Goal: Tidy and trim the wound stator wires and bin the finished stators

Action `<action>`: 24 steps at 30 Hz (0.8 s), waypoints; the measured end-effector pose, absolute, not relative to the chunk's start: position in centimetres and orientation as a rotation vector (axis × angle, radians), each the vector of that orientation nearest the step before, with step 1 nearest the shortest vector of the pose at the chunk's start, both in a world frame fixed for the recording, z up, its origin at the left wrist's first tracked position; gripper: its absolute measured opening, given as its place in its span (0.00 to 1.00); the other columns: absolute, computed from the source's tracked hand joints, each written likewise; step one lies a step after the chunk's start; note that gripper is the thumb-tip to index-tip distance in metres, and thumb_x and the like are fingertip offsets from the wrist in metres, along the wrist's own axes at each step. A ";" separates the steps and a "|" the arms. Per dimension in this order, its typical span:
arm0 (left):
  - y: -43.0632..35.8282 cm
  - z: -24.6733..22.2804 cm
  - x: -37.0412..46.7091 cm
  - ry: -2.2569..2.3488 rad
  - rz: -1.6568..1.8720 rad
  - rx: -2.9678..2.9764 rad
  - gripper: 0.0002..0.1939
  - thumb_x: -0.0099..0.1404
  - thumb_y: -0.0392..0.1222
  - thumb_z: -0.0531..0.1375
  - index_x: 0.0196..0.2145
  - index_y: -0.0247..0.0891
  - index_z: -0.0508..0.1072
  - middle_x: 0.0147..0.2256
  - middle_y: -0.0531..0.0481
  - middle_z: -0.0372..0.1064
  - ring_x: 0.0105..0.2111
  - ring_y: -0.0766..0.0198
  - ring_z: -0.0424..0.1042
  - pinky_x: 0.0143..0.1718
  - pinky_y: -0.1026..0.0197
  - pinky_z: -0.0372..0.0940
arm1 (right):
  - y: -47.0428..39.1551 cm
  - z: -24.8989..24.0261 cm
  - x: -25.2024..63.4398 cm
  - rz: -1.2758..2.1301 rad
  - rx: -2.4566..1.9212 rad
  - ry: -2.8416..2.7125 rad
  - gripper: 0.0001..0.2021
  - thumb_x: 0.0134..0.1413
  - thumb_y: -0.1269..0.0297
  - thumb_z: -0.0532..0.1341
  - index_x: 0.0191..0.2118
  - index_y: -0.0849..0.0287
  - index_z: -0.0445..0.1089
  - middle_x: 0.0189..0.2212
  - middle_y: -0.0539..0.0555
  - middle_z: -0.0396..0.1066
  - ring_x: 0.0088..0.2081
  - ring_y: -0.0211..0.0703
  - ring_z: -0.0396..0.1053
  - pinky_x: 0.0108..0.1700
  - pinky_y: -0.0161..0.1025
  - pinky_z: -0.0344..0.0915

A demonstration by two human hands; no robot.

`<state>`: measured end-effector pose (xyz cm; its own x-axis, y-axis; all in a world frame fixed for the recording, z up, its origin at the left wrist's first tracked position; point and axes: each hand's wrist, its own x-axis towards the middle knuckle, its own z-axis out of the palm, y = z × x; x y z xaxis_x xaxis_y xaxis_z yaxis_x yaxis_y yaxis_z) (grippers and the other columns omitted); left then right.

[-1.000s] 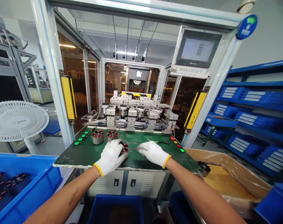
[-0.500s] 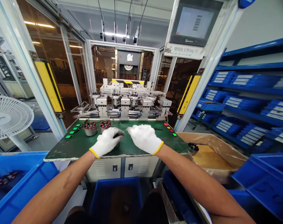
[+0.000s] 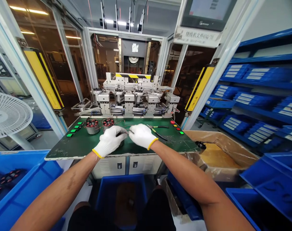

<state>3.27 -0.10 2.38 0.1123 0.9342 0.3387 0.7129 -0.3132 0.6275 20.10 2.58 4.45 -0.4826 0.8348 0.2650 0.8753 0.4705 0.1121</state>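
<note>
My left hand (image 3: 111, 140), in a white knitted glove with a yellow cuff, is curled low over the green worktop. Under its fingers shows the dark edge of a round part, mostly hidden, which looks like a motor stator (image 3: 122, 144). My right hand (image 3: 141, 136), gloved alike, has its fingertips pinched together close to the left fingertips. Whatever they pinch is too small to make out. Beyond the left hand stand two stators with red-and-black tops, one stator (image 3: 93, 127) further left and another stator (image 3: 108, 124) partly covered. Cutting pliers (image 3: 159, 131) with green-and-black handles lie right of my right hand.
A winding machine (image 3: 133, 99) spans the back of the worktop (image 3: 71, 147). Green buttons (image 3: 73, 131) line its left side; a red button (image 3: 172, 122) is at right. Blue bins (image 3: 28, 179) and a cardboard box (image 3: 222, 157) flank the bench. A fan (image 3: 8, 115) stands left.
My right hand has moved left and down to meet my left fingertips, uncovering the pliers. My left hand stays nearly in place. The view has tilted slightly downward.
</note>
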 end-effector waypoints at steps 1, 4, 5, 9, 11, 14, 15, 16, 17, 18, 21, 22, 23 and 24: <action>0.0 2.4 3.3 1.610 1.017 2.081 0.11 0.59 0.47 0.56 0.36 0.43 0.76 0.39 0.52 0.74 0.41 0.60 0.71 0.43 0.58 0.63 | 2.0 3.7 20.2 -0.343 -1.459 -2.576 0.16 0.63 0.62 0.52 0.33 0.62 0.74 0.31 0.57 0.73 0.35 0.47 0.71 0.35 0.37 0.60; 0.4 2.1 3.6 1.563 1.032 2.122 0.11 0.59 0.45 0.56 0.35 0.42 0.77 0.39 0.52 0.74 0.43 0.60 0.70 0.45 0.59 0.64 | -0.4 3.2 20.3 -0.357 -1.226 -2.679 0.16 0.63 0.62 0.52 0.30 0.62 0.73 0.29 0.56 0.73 0.33 0.46 0.70 0.34 0.37 0.57; 0.5 2.0 3.7 1.554 1.041 2.135 0.12 0.59 0.44 0.55 0.36 0.42 0.77 0.39 0.52 0.74 0.43 0.60 0.70 0.45 0.59 0.64 | -1.0 3.7 20.3 -0.353 -1.165 -2.695 0.16 0.63 0.62 0.52 0.31 0.61 0.73 0.29 0.55 0.73 0.33 0.45 0.70 0.34 0.37 0.57; 0.8 1.6 3.9 1.593 1.063 2.121 0.13 0.58 0.43 0.56 0.37 0.40 0.77 0.38 0.51 0.75 0.42 0.59 0.70 0.42 0.59 0.65 | 0.2 6.2 20.4 -0.336 -1.200 -2.544 0.19 0.67 0.60 0.46 0.37 0.60 0.73 0.34 0.54 0.73 0.37 0.44 0.69 0.39 0.36 0.58; 0.7 1.6 4.0 1.621 1.068 2.098 0.13 0.58 0.45 0.57 0.37 0.40 0.77 0.38 0.51 0.75 0.41 0.59 0.71 0.41 0.58 0.66 | 2.2 6.4 20.5 -0.320 -1.319 -2.410 0.19 0.67 0.60 0.45 0.40 0.61 0.72 0.36 0.56 0.73 0.39 0.45 0.69 0.41 0.37 0.59; 0.3 1.8 4.1 1.636 1.100 2.077 0.12 0.58 0.46 0.58 0.37 0.42 0.77 0.38 0.51 0.75 0.41 0.60 0.72 0.44 0.58 0.65 | 3.8 4.8 20.6 -0.181 -1.508 -2.345 0.16 0.63 0.62 0.49 0.35 0.62 0.72 0.34 0.58 0.73 0.38 0.47 0.70 0.39 0.38 0.60; 0.2 1.9 4.2 1.639 1.108 2.084 0.12 0.59 0.46 0.58 0.36 0.42 0.78 0.38 0.52 0.75 0.41 0.60 0.72 0.44 0.58 0.65 | 3.6 4.2 20.7 -0.078 -1.523 -2.362 0.14 0.60 0.63 0.51 0.32 0.62 0.72 0.32 0.57 0.73 0.37 0.47 0.70 0.38 0.37 0.61; 0.1 2.0 4.2 1.638 1.113 2.098 0.11 0.59 0.46 0.58 0.36 0.42 0.78 0.38 0.52 0.75 0.41 0.60 0.71 0.45 0.58 0.65 | 3.2 3.7 20.7 0.112 -1.495 -2.383 0.13 0.58 0.64 0.53 0.28 0.63 0.71 0.29 0.57 0.72 0.35 0.45 0.69 0.36 0.36 0.61; 0.0 2.0 4.3 1.637 1.116 2.114 0.11 0.59 0.45 0.58 0.35 0.42 0.78 0.37 0.52 0.75 0.42 0.60 0.71 0.45 0.59 0.65 | 2.5 3.4 20.8 0.365 -1.430 -2.391 0.11 0.55 0.66 0.55 0.26 0.62 0.70 0.26 0.55 0.71 0.32 0.43 0.69 0.33 0.34 0.61; 0.0 2.0 4.3 1.635 1.119 2.129 0.11 0.59 0.45 0.57 0.35 0.42 0.78 0.37 0.52 0.75 0.42 0.60 0.71 0.45 0.59 0.65 | 1.8 3.3 21.0 0.630 -1.349 -2.381 0.10 0.52 0.67 0.55 0.24 0.62 0.68 0.22 0.53 0.69 0.28 0.41 0.68 0.29 0.32 0.61; 0.0 1.8 4.6 1.643 1.149 2.141 0.10 0.60 0.45 0.57 0.35 0.43 0.78 0.36 0.53 0.75 0.41 0.61 0.71 0.42 0.60 0.65 | 0.7 3.7 21.6 1.274 -1.096 -2.030 0.09 0.49 0.65 0.53 0.25 0.61 0.67 0.15 0.47 0.62 0.16 0.34 0.58 0.18 0.29 0.53; 0.0 1.6 4.8 1.654 1.164 2.142 0.10 0.60 0.46 0.57 0.35 0.44 0.78 0.36 0.53 0.75 0.41 0.61 0.71 0.42 0.60 0.65 | 0.9 3.9 21.8 1.377 -1.024 -1.810 0.09 0.49 0.63 0.53 0.25 0.61 0.66 0.14 0.46 0.59 0.14 0.32 0.54 0.16 0.28 0.50; 0.0 1.5 4.9 1.666 1.175 2.147 0.10 0.60 0.46 0.57 0.35 0.44 0.78 0.36 0.53 0.75 0.41 0.61 0.71 0.41 0.60 0.65 | 1.5 3.9 22.0 1.441 -0.957 -1.567 0.09 0.48 0.62 0.54 0.25 0.61 0.65 0.13 0.45 0.57 0.13 0.31 0.51 0.15 0.28 0.46; -0.1 1.4 5.1 1.676 1.177 2.158 0.10 0.60 0.46 0.57 0.35 0.45 0.77 0.36 0.53 0.75 0.41 0.60 0.71 0.42 0.59 0.65 | 2.3 3.8 22.1 1.497 -0.888 -1.324 0.08 0.46 0.62 0.55 0.24 0.61 0.64 0.13 0.44 0.55 0.13 0.29 0.48 0.14 0.27 0.44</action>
<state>5.10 -0.05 1.42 0.0583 0.8771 0.4767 0.7461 -0.3556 0.5630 22.05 2.31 3.79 -0.3177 0.9466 0.0558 -0.1709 0.0007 -0.9853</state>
